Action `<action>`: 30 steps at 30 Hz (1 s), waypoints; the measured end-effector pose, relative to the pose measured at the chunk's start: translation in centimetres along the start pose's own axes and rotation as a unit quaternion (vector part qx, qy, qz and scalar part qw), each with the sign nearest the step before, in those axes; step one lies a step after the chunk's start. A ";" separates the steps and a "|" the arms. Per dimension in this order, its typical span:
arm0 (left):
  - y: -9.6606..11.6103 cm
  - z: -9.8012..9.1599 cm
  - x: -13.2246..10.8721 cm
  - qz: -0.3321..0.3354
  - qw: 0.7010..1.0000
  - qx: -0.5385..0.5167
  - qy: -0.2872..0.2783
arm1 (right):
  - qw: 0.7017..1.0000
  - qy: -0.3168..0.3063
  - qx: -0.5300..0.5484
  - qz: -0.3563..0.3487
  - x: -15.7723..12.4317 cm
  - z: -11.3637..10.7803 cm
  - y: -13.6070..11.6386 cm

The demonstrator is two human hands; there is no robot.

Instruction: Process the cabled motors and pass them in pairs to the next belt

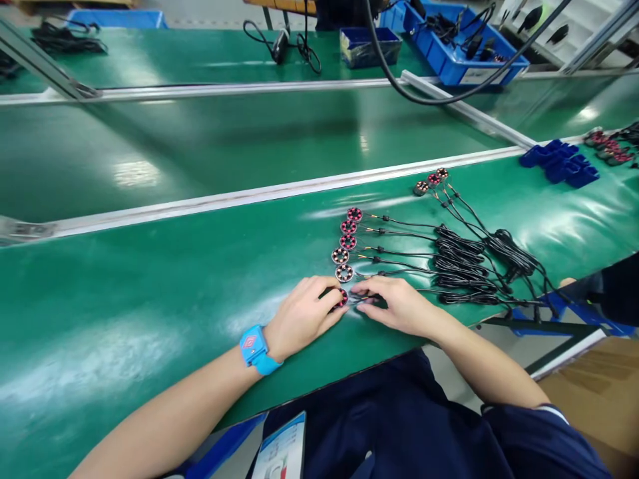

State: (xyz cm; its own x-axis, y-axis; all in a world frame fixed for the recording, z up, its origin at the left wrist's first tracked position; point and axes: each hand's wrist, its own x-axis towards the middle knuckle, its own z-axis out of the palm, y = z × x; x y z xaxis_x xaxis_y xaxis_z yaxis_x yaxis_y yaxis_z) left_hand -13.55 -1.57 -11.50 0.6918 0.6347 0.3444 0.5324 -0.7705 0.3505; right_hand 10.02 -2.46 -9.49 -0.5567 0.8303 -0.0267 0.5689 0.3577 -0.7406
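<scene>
I found the coil ring (pixel 342 297) on the table (pixel 150 319) between both hands. My left hand (pixel 303 314) pinched it, and my right hand (pixel 399 306) seemingly pinched its lead (pixel 360 299), which ran rightward.

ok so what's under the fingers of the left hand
A round red coil on the green table; only its edge shows. The left hand and right hand cover the rest.

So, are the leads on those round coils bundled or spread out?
Bundled: the black leads lie in tight hanks right of the round coils.
</scene>
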 end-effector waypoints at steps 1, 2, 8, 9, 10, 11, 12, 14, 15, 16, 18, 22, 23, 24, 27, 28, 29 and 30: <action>0.0 0.0 0.0 0.004 1.000 -0.004 0.008 | 1.000 -0.014 0.014 0.015 0.1 0.0 0.0; 0.1 -0.1 0.0 0.007 1.000 -0.009 0.014 | 0.999 -0.024 0.032 0.029 0.1 -0.1 0.1; 0.6 0.1 0.1 0.030 0.997 -0.059 0.041 | 0.961 0.000 0.253 0.111 -0.1 0.0 0.3; 0.7 0.1 0.1 0.035 0.996 -0.064 0.050 | 0.953 0.000 0.279 0.121 -0.1 0.1 0.4; 0.8 0.2 0.2 0.038 0.995 -0.067 0.059 | 0.947 -0.002 0.295 0.130 0.1 0.2 0.5; 0.8 0.2 0.2 0.039 0.995 -0.066 0.064 | 0.943 -0.005 0.305 0.136 0.1 0.2 0.6; 0.8 0.3 0.1 0.038 0.995 -0.063 0.066 | 0.941 -0.008 0.309 0.140 0.2 0.2 0.6; 0.7 0.4 0.0 0.030 0.997 -0.049 0.059 | 0.944 -0.015 0.300 0.137 0.1 0.2 0.6; 0.6 0.4 -0.1 0.024 0.998 -0.040 0.048 | 0.949 -0.021 0.286 0.129 0.0 0.2 0.5; 0.5 0.4 -0.2 0.018 0.999 -0.032 0.034 | 0.957 -0.026 0.264 0.119 -0.2 0.1 0.3; 0.2 0.2 -0.4 0.006 1.000 -0.024 -0.002 | 0.979 -0.030 0.183 0.087 -0.8 -0.3 -0.2; -0.4 -0.3 -0.2 -0.013 0.998 -0.065 -0.019 | 0.999 0.046 0.001 0.004 -1.3 -2.1 -1.0; -0.7 -0.5 0.0 -0.016 0.997 -0.072 -0.006 | 0.997 0.066 -0.026 -0.009 -1.1 -2.6 -1.1; -1.0 -0.6 0.3 -0.016 0.997 -0.070 0.009 | 0.996 0.075 -0.046 -0.015 -0.7 -3.1 -1.0; -1.9 -0.5 1.4 0.019 0.999 -0.024 0.030 | 0.995 0.023 -0.101 -0.013 1.1 -4.1 -0.5; -2.2 -0.4 1.8 0.039 0.999 -0.006 0.025 | 0.993 -0.010 -0.115 -0.007 1.7 -4.3 -0.3; -2.5 -0.3 2.2 0.058 0.998 0.008 0.019 | 0.991 -0.041 -0.125 0.002 2.3 -4.3 0.0; -2.7 -0.2 2.4 0.072 0.997 0.019 0.013 | 0.989 -0.064 -0.132 0.014 2.7 -4.3 0.2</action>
State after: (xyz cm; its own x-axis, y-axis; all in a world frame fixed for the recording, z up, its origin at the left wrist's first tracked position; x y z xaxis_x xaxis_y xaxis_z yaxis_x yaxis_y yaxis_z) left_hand -13.43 2.09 -11.49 0.7494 0.5181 0.4123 0.4469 -0.8552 0.2623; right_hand 11.16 1.70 -6.83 -0.6013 0.7864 -0.1413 0.7133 0.4486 -0.5385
